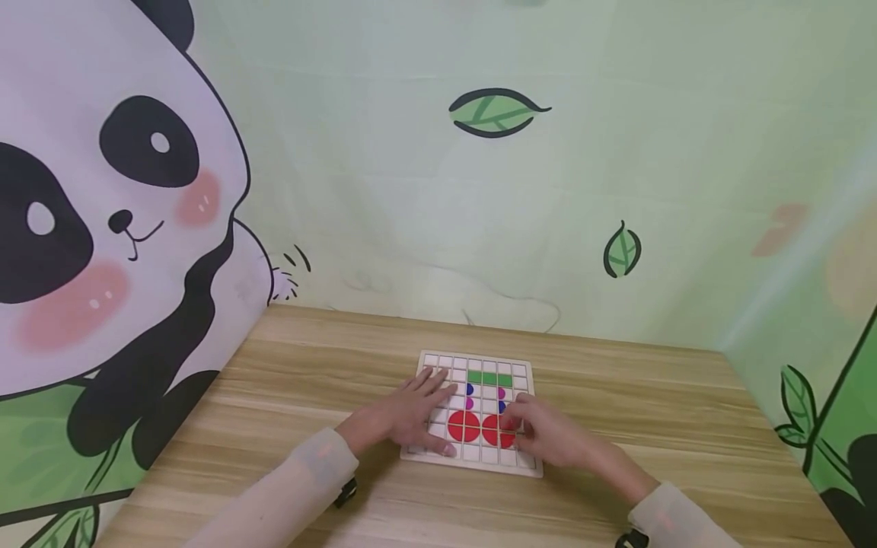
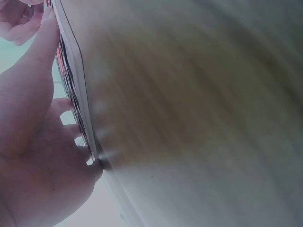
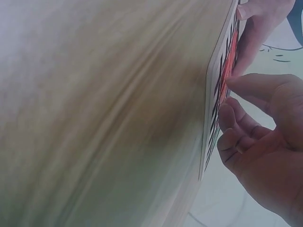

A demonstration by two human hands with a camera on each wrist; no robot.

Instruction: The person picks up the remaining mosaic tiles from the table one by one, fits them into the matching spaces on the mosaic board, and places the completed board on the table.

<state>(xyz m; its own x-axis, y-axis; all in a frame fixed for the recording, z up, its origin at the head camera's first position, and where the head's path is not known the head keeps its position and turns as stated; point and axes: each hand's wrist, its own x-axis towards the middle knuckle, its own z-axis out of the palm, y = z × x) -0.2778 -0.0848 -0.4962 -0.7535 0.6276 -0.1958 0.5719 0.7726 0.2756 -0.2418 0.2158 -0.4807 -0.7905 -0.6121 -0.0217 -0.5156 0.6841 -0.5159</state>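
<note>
A white grid board [image 1: 521, 371] lies flat on the table, marked with coloured shapes. My left hand [image 1: 414, 411] is spread over its left side, fingers straight and thumb along the front edge. Two red circles [image 1: 464, 427] sit near the front of the grid. My right hand [image 1: 551, 434] is at the right-hand circle [image 1: 490, 431], fingers bent and fingertips at the board; in the right wrist view, a gap shows between its thumb [image 3: 255, 85] and fingers. Farther back are small blue half-circles [image 1: 469, 389], magenta half-circles [image 1: 469, 404] and a green bar [image 1: 489, 378].
The wooden table [image 1: 329, 358] extends around the board on all sides. A pale green backdrop [image 1: 384, 190] with a large panda [image 1: 147, 221] and leaves [image 1: 496, 113] rises behind and beside it. A dark band [image 1: 346, 492] is on the left wrist.
</note>
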